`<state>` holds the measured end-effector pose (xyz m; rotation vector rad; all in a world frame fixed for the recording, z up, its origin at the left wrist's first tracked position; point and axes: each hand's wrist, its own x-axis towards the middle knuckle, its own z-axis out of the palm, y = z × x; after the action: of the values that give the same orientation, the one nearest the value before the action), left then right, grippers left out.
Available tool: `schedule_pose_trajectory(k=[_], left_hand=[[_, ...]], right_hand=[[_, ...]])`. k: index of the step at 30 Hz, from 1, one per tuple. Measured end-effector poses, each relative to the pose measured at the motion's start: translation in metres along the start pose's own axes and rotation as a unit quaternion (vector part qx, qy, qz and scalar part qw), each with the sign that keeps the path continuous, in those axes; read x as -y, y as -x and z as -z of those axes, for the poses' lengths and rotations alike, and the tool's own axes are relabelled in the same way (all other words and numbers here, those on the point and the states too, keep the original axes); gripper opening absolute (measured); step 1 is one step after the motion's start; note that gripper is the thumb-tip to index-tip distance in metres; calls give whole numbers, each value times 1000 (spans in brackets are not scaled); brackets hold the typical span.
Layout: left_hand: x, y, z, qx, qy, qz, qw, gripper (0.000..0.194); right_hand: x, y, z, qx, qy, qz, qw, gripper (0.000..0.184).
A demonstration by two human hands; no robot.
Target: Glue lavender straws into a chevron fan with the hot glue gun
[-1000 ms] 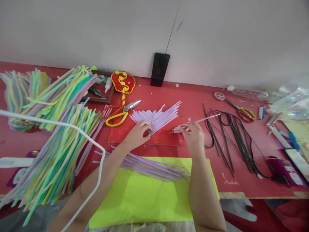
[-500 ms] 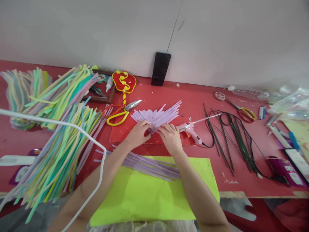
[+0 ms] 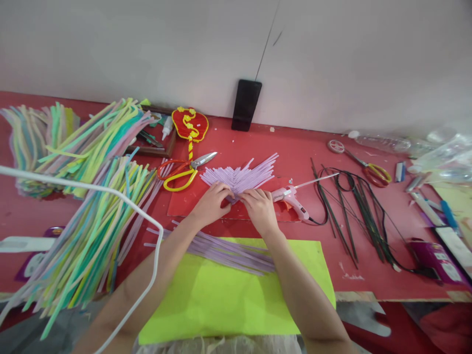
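Note:
A fan of lilac pipe cleaners (image 3: 241, 178), joined in a V pattern, lies on a red board (image 3: 184, 204) in the middle of the table. My left hand (image 3: 214, 200) pinches its lower left edge with thumb and fingers. At the lower right edge, my right hand (image 3: 260, 206) has its fingers pressed together on the same piece. The fingertips hide the lower point of the fan. A pink glue gun (image 3: 293, 199) rests just right of my right hand. Loose lilac pipe cleaners (image 3: 228, 253) lie below my wrists, across a bright yellow-green sheet (image 3: 221, 300).
Red-and-yellow scissors (image 3: 180, 177) lie left of the fan, near a red fan-shaped ornament (image 3: 190, 125). Multicoloured pipe cleaners (image 3: 99, 216) cover the left side. A black phone (image 3: 246, 105) leans on the wall. Dark green stems (image 3: 368, 221) and a cable lie at right.

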<state>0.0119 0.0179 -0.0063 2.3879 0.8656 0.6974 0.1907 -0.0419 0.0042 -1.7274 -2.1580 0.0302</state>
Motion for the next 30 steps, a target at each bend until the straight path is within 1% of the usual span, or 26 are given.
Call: schedule_pose_trajectory(k=[6, 15, 20, 23, 26, 28, 30], left_hand=[[-2, 0, 2, 9, -16, -9, 1000, 22], [-4, 0, 2, 12, -36, -5, 999, 24], [-4, 1, 1, 3, -40, -11, 999, 22], [-3, 1, 0, 4, -42, -11, 999, 21], [-3, 1, 0, 4, -37, -6, 999, 22], [-4, 1, 0, 2, -35, -1, 999, 22], [-4, 0, 0, 2, -37, 2, 999, 21]], right_hand=[[1, 0, -1, -5, -3, -8, 1000, 22], [1, 0, -1, -6, 1, -20, 1000, 22], [1, -1, 0, -8, -1, -19, 1000, 21], [3, 0, 3, -15, 0, -21, 1000, 20], [11, 5, 10, -24, -1, -46, 999, 23], [21, 12, 12, -27, -8, -81, 996, 27], [34, 21, 13, -17, -19, -116, 993, 30]])
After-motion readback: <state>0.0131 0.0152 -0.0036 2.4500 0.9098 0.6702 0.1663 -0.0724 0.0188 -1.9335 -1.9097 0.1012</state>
